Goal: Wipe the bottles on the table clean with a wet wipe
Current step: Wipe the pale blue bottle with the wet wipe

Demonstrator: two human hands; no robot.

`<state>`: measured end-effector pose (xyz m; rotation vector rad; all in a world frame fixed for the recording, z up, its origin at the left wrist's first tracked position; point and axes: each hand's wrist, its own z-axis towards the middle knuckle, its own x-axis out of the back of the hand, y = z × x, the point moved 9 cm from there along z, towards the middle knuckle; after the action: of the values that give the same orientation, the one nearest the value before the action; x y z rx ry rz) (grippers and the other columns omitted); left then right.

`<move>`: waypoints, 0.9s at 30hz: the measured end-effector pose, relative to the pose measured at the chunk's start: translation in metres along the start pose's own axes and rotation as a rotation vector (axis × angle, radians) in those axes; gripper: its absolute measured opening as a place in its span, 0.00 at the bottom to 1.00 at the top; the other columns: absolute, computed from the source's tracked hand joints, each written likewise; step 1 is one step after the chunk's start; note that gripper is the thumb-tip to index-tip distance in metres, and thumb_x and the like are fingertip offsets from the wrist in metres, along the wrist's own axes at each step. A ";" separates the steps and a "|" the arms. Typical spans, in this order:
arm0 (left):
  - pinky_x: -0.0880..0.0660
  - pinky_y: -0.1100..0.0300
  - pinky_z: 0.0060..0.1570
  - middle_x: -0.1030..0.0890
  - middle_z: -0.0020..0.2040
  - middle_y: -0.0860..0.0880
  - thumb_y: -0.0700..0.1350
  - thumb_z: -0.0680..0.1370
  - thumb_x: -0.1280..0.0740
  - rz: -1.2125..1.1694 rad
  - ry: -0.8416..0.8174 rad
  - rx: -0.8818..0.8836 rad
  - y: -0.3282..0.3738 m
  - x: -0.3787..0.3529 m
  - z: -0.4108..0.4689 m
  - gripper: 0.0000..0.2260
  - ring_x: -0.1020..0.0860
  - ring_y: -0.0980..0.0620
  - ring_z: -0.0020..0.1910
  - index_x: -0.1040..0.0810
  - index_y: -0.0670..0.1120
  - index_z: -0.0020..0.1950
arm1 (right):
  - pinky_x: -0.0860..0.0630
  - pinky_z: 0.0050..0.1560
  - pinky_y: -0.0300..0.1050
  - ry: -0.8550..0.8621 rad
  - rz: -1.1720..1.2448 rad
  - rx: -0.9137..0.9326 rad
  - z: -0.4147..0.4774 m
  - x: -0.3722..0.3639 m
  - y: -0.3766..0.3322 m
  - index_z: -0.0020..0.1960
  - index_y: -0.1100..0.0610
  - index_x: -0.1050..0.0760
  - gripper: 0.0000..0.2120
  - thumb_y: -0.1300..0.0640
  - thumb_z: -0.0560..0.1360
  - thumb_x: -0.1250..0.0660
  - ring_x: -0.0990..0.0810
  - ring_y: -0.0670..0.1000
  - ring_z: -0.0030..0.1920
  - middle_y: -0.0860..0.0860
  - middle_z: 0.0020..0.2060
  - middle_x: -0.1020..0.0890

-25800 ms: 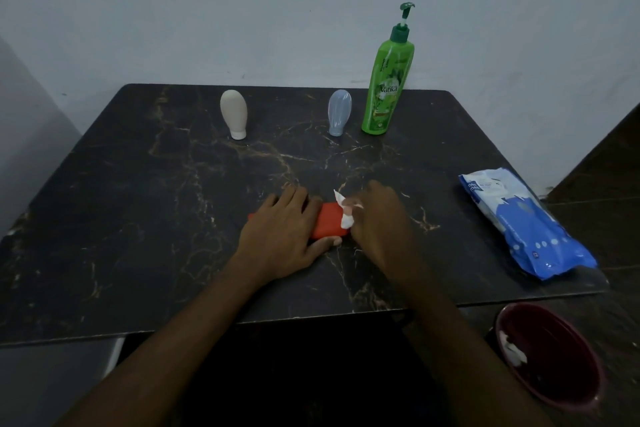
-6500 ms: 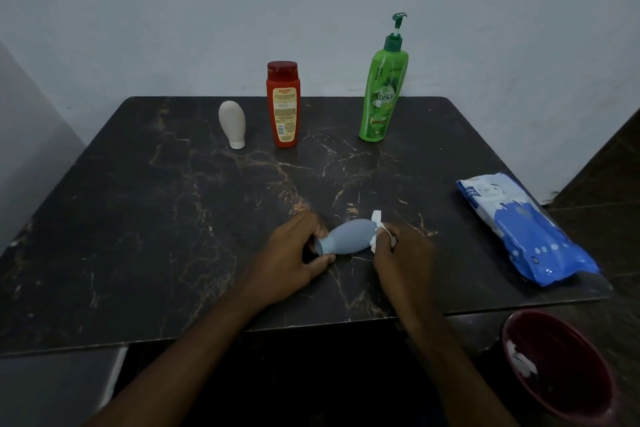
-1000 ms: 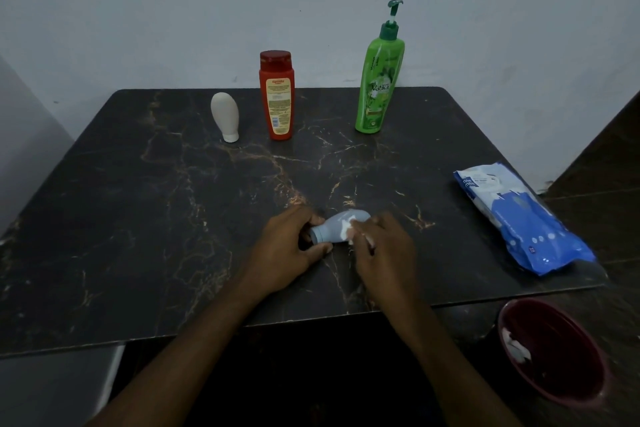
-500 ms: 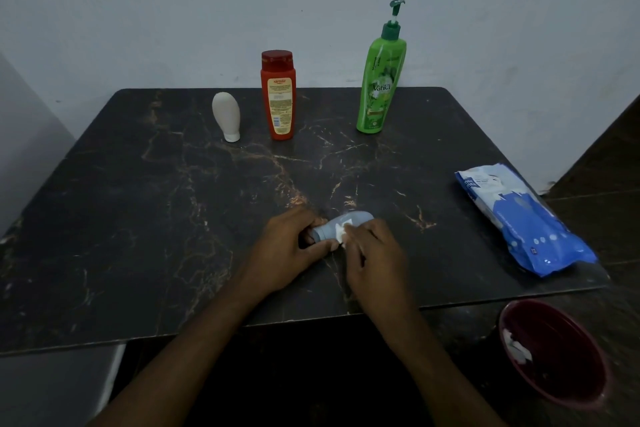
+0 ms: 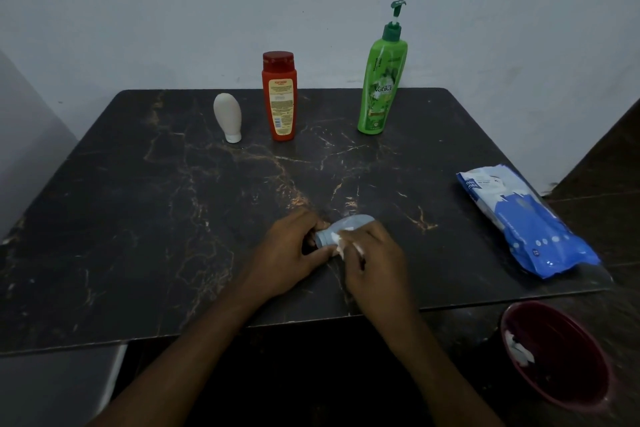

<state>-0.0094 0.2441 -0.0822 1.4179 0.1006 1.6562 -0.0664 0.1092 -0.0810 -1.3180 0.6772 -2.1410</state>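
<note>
Near edge of dark marble-patterned table (image 5: 138,218): small pale-blue plastic bottle (image 5: 346,226) lies on its side, left hand (image 5: 289,253) fingers closed round its cap end, likely to stop it rolling. Right hand (image 5: 372,253) pinches crumpled white wet wipe (image 5: 341,243) against the body. Far back stand cream tube (image 5: 227,116), orange-red bottle (image 5: 280,97) and green pump bottle (image 5: 381,80), upright, apparently parked clear.

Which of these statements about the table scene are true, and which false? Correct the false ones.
1. The blue bottle lies on its side between both hands. True.
2. The right hand holds a wipe against it. True.
3. The red bottle lies flat. False: it stands upright at the back.
4. The wipes pack sits at the table's left edge. False: right edge.
5. The pump bottle is the tallest. True.
</note>
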 end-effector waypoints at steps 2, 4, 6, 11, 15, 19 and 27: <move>0.33 0.71 0.43 0.24 0.47 0.57 0.49 0.74 0.23 0.019 -0.007 -0.023 0.003 -0.001 -0.001 0.12 0.27 0.60 0.44 0.23 0.49 0.51 | 0.27 0.46 0.36 0.035 -0.012 -0.082 0.008 0.011 0.016 0.51 0.54 0.18 0.07 0.60 0.78 0.34 0.24 0.43 0.44 0.48 0.48 0.22; 0.34 0.73 0.46 0.26 0.49 0.58 0.49 0.75 0.24 0.042 -0.020 -0.046 0.006 -0.002 -0.002 0.12 0.29 0.63 0.46 0.23 0.48 0.53 | 0.30 0.46 0.37 0.057 -0.059 -0.180 0.018 0.020 0.037 0.51 0.57 0.19 0.06 0.61 0.78 0.34 0.23 0.46 0.45 0.52 0.48 0.20; 0.34 0.75 0.47 0.28 0.50 0.59 0.48 0.75 0.24 0.055 -0.028 -0.060 0.009 -0.003 -0.003 0.12 0.29 0.64 0.46 0.24 0.48 0.54 | 0.33 0.48 0.37 0.070 -0.091 -0.264 0.025 0.024 0.055 0.52 0.61 0.19 0.06 0.61 0.78 0.34 0.22 0.49 0.47 0.56 0.49 0.19; 0.30 0.70 0.47 0.28 0.54 0.57 0.47 0.75 0.25 0.071 -0.023 -0.056 0.012 -0.002 -0.004 0.13 0.28 0.60 0.48 0.26 0.49 0.55 | 0.35 0.44 0.24 0.111 -0.045 -0.224 0.016 0.021 0.028 0.55 0.57 0.20 0.08 0.61 0.78 0.34 0.25 0.44 0.47 0.52 0.50 0.20; 0.31 0.69 0.45 0.29 0.51 0.58 0.46 0.74 0.25 0.049 -0.017 -0.054 0.010 -0.002 -0.003 0.14 0.28 0.60 0.46 0.28 0.51 0.51 | 0.32 0.51 0.24 0.070 0.087 -0.020 0.004 0.008 -0.007 0.52 0.54 0.18 0.07 0.62 0.76 0.32 0.24 0.39 0.49 0.45 0.49 0.22; 0.28 0.63 0.46 0.27 0.52 0.55 0.45 0.74 0.24 0.032 -0.012 -0.071 0.012 -0.002 -0.004 0.13 0.27 0.57 0.47 0.27 0.49 0.52 | 0.33 0.45 0.26 0.090 0.010 -0.146 0.019 0.021 0.027 0.53 0.56 0.19 0.06 0.60 0.77 0.32 0.23 0.44 0.46 0.48 0.47 0.22; 0.25 0.54 0.46 0.28 0.53 0.54 0.43 0.74 0.25 0.033 -0.017 -0.080 0.016 -0.002 -0.005 0.13 0.26 0.54 0.47 0.28 0.47 0.52 | 0.33 0.44 0.25 0.041 -0.017 -0.086 0.023 0.019 0.007 0.55 0.59 0.19 0.08 0.61 0.78 0.35 0.26 0.45 0.44 0.52 0.50 0.22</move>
<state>-0.0228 0.2358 -0.0764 1.3795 0.0015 1.6569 -0.0513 0.0885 -0.0643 -1.3317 0.7853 -2.1791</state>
